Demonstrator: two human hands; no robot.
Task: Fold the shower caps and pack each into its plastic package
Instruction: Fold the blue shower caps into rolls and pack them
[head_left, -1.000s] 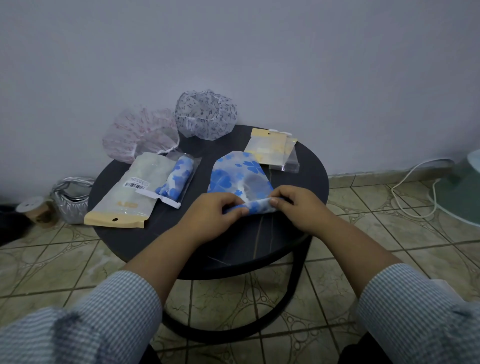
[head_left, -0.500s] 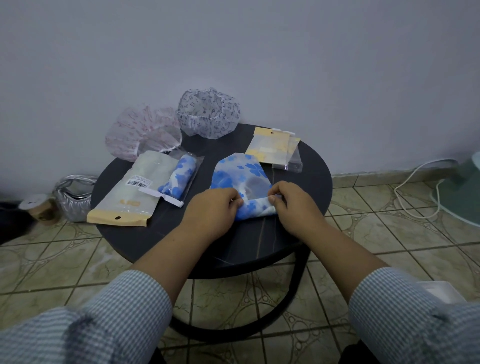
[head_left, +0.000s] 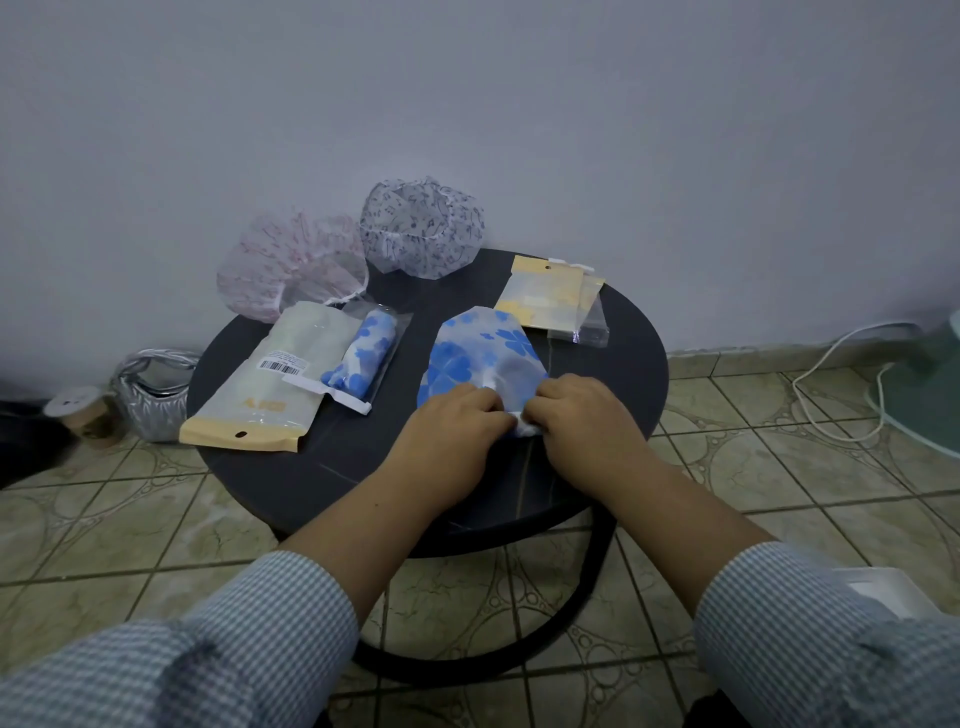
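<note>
Left hand (head_left: 451, 427) and right hand (head_left: 586, 415), fingers curled, both grip the near edge of the blue-flowered shower cap (head_left: 480, 358), which lies flat at the middle of the round dark table (head_left: 322, 467). Left of it: a packed cap in its package (head_left: 363, 356). Farther right: empty packages (head_left: 553, 299). At the far edge: two loose caps (head_left: 421, 228).

Round dark surface (head_left: 322, 483) on a black ring base (head_left: 582, 613). Patterned beige tile floor (head_left: 130, 525). Plain pale wall (head_left: 467, 104). Silver handbag (head_left: 150, 389) on the floor left of the surface, with a spool (head_left: 78, 410) just beside it. White cable (head_left: 831, 384) on the floor at right.
</note>
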